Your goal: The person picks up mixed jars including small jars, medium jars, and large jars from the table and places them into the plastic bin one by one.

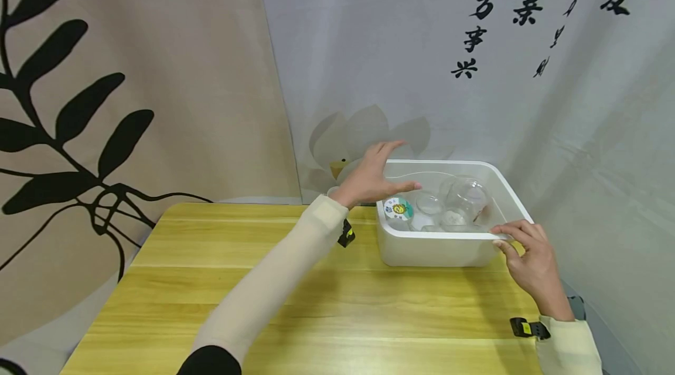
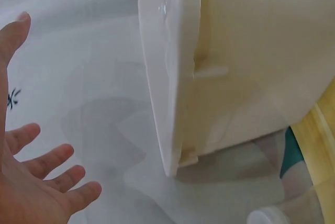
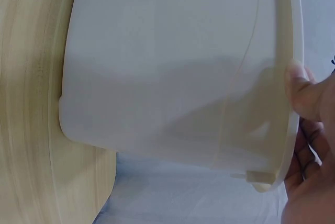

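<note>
A white plastic bin stands at the back right of the table. In it lie a clear rounded jar, other clear containers and a jar with a round green-and-white label bearing a yellow figure. At the bin's front right corner my right hand pinches the rim, thumb outside and fingers over the top. The right wrist view shows that thumb against the rim. My left hand hovers by the left rim, thumb and fingers spread, holding nothing. Its fingers appear apart from the bin in the left wrist view.
The yellow wood-grain table stretches left and forward of the bin. Behind it hangs a printed curtain, and another pale cloth borders the right side. A clear container with a white cap stands near the bin's left side.
</note>
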A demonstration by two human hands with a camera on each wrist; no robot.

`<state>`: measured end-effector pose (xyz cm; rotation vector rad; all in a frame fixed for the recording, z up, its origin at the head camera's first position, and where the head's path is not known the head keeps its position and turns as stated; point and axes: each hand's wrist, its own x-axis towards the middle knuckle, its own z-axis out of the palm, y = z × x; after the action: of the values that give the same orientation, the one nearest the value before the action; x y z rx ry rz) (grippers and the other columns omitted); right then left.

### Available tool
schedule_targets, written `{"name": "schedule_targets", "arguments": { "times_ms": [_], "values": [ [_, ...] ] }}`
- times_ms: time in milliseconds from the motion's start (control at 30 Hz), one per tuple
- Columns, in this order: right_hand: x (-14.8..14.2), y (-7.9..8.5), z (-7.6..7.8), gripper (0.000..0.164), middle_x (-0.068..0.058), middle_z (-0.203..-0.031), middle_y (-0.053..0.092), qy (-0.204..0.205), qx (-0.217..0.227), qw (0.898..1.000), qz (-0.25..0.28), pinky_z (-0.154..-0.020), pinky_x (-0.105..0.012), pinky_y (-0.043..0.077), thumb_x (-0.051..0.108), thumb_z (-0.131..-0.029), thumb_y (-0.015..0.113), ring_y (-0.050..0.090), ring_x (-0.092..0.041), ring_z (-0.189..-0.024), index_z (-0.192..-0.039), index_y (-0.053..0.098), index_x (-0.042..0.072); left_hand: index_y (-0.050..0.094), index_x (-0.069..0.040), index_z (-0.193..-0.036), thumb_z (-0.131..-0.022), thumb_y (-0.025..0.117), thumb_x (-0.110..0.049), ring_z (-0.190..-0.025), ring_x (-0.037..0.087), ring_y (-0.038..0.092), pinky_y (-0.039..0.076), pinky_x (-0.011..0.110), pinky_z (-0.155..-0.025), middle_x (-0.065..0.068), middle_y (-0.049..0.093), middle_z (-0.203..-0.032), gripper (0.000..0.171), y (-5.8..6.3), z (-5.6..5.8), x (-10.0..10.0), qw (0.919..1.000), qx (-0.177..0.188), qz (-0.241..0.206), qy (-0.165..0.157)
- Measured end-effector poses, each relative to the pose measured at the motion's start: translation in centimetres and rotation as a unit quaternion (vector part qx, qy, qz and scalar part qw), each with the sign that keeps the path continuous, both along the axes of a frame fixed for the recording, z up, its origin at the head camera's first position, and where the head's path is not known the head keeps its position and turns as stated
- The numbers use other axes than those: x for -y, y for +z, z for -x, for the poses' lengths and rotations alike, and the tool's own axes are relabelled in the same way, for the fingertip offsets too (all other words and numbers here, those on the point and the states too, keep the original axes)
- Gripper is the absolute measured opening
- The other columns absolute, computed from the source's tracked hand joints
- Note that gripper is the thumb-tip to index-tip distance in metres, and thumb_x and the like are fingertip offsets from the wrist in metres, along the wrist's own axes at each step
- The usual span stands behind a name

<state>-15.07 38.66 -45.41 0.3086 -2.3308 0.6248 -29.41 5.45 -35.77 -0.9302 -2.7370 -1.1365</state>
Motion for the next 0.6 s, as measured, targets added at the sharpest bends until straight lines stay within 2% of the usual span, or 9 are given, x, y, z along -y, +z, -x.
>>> {"name": "schedule_targets", "arguments": {
  "times_ms": [233, 600],
  "values": [
    [0.0, 0.0, 0.1, 0.032, -0.008, -0.096, 0.066, 0.003, -0.002, 1.0, 0.004, -0.072, -0.028, 0.029, -0.016, -0.073, 0.081, 0.037, -0.002, -0.092, -0.098, 0.078, 0.004, 0.024, -0.036, -0.162, -0.077, 0.074, -0.075, -0.155, 0.022, 0.025, 0.037, 0.055, -0.12, -0.002, 0.027, -0.167, 0.106, -0.8, 0.5, 2.3, 0.9986, 0.001, -0.037, 0.039],
    [0.1, 0.1, 0.0, 0.032, -0.008, -0.097, 0.066, 0.0, 0.0, 1.0, 0.004, -0.072, -0.027, 0.03, -0.016, -0.074, 0.081, 0.038, -0.001, -0.092, -0.098, 0.078, 0.005, 0.024, -0.032, -0.163, -0.074, 0.078, -0.073, -0.157, 0.026, 0.021, 0.03, 0.06, -0.122, 0.0, 0.025, -0.169, 0.112, -3.5, 1.1, 4.7, 0.99, 0.015, -0.091, 0.106]
  ]
}}
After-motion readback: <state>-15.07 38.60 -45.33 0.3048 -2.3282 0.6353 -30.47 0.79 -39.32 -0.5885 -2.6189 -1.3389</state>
